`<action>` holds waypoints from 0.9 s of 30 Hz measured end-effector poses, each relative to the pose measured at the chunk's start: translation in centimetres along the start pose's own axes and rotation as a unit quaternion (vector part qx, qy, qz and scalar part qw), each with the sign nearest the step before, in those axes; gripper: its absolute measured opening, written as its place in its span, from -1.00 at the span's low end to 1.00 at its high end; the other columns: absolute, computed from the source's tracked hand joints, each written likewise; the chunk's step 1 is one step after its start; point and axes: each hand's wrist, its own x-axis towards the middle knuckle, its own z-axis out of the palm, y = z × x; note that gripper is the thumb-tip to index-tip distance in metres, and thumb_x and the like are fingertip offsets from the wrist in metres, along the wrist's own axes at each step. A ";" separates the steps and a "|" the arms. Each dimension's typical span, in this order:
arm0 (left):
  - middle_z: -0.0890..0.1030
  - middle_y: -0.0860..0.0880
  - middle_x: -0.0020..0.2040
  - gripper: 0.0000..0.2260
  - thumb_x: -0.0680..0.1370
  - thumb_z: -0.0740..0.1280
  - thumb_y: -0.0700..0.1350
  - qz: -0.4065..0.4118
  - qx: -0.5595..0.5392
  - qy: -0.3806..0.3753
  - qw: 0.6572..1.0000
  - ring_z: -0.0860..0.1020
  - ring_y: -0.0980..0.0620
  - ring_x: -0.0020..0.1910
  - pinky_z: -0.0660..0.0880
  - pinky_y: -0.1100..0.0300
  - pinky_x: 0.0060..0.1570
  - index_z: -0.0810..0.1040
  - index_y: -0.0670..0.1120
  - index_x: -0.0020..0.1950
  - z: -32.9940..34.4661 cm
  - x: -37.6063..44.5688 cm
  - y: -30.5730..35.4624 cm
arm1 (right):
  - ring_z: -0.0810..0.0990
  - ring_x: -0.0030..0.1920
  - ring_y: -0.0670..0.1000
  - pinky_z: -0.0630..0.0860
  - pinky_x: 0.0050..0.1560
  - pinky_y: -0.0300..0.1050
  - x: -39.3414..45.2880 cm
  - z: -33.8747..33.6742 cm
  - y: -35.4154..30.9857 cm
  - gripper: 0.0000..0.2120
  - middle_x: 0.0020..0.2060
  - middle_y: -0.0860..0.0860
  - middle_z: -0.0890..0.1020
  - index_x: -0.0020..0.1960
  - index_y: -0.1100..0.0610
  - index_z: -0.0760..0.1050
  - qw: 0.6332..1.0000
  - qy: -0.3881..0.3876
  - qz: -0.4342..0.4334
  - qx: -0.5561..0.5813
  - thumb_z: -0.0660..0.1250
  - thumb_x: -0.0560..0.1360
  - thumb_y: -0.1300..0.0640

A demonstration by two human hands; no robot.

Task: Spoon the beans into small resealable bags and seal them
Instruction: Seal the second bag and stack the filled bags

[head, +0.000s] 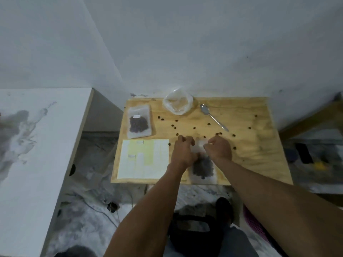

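A small clear resealable bag (203, 168) holding dark beans lies at the near edge of the wooden table (256, 156). My left hand (184, 152) and my right hand (219, 148) both pinch its upper strip, fingers curled, one at each side. A second filled bag (139, 121) lies flat at the table's far left. A metal spoon (213, 116) rests on the wood behind my hands. Several loose beans (174, 126) are scattered over the tabletop.
An open, crumpled clear plastic bag (177, 103) stands at the back edge against the wall. A yellow and white sheet of labels (143, 161) lies at the near left. A white cabinet (37, 145) stands left of the table. Dark objects lie on the floor.
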 end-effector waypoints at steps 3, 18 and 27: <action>0.37 -0.14 0.21 -0.52 0.40 0.56 0.04 -0.015 0.016 -0.021 1.000 0.47 -0.16 0.09 0.49 0.00 0.09 0.45 -0.09 0.19 1.3 -0.9 0.2 | 0.61 0.00 0.10 0.54 -0.06 -0.11 -0.8 0.0 2.3 -0.82 0.04 0.04 0.62 -0.02 0.03 0.59 0.999 -0.017 0.015 -0.032 0.43 0.38 0.16; 0.57 -0.07 0.01 -0.78 0.41 0.47 -0.27 -0.047 -0.186 0.139 0.972 0.57 -0.06 -0.15 0.52 0.11 -0.14 0.57 -0.06 0.00 2.7 -0.8 0.5 | 0.58 -0.13 0.06 0.47 -0.18 -0.16 -2.1 0.2 2.3 -0.83 -0.09 0.02 0.63 -0.10 0.01 0.59 0.996 0.036 0.006 0.079 0.35 0.40 0.26; 0.63 0.00 -0.05 -0.79 0.42 0.44 -0.34 -0.065 -0.271 0.211 0.937 0.53 0.13 -0.27 0.54 0.09 -0.17 0.61 -0.10 -0.01 -1.9 -0.6 -1.1 | 0.63 -0.06 0.01 0.52 -0.13 -0.17 -2.0 1.2 -3.8 -0.66 0.02 -0.03 0.63 -0.04 0.01 0.61 0.980 -0.022 -0.081 0.180 0.33 0.41 0.43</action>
